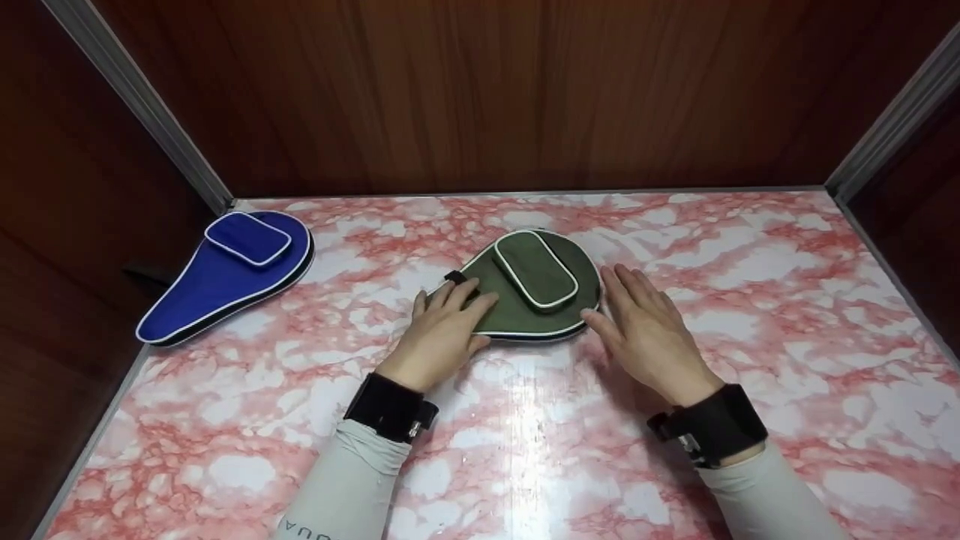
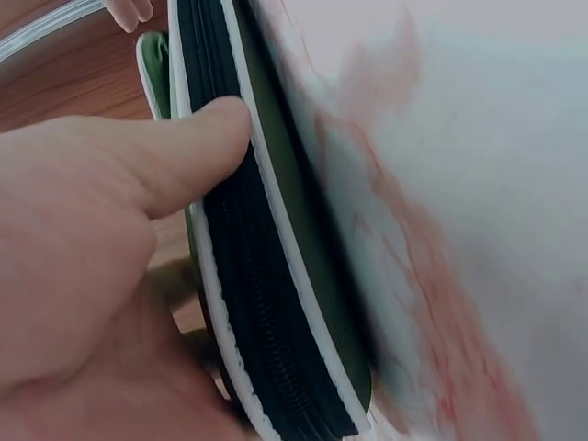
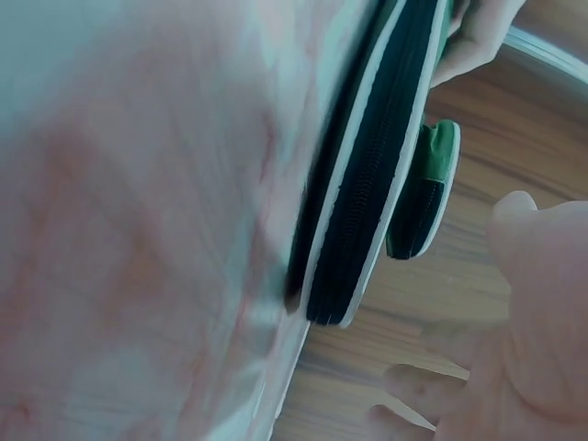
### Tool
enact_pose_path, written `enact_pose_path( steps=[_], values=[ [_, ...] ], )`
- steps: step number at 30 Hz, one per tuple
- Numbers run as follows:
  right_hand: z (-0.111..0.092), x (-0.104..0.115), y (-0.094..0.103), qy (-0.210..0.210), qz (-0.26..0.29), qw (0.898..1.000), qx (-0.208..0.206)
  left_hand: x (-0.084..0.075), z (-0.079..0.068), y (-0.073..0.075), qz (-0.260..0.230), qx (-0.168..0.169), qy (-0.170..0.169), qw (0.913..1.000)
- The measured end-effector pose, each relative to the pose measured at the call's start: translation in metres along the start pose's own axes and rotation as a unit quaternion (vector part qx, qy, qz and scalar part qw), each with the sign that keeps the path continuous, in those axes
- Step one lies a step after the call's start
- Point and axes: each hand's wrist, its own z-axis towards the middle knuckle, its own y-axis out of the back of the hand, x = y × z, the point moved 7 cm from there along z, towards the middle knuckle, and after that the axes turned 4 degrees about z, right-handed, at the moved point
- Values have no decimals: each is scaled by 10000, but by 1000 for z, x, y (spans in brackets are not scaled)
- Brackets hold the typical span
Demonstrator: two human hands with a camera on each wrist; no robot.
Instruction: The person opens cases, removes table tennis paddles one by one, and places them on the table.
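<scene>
A green table tennis bat case (image 1: pixel 504 313) with white piping and a raised pocket (image 1: pixel 536 270) lies flat, its narrow end pointing left. My left hand (image 1: pixel 439 334) grips that narrow end, fingers across the top. In the left wrist view its thumb presses the dark zipper side (image 2: pixel 262 303), while the other fingers are partly hidden behind the case. Beside the rounded right end is my right hand (image 1: pixel 652 341), its fingers extended and thumb spread. The right wrist view shows this hand apart from the case's zipped edge (image 3: pixel 367 202).
At the far left a blue bat case (image 1: pixel 217 289) of the same shape lies near the corner. The table top (image 1: pixel 750 315) has a red and white marbled pattern. Brown wood-grain panels (image 1: pixel 525 97) with metal edging stand at the back and both sides.
</scene>
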Motion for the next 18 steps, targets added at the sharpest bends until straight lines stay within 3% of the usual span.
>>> enact_pose_path(
  steps=[7, 18],
  values=[
    [0, -1, -1, -47, 425, 9989, 207, -7, -2, 5, -119, 189, -374, 9991],
    [-1, -3, -2, -36, 652, 9970, 425, -11, -6, 17, -589, 250, -1091, 9920]
  ],
)
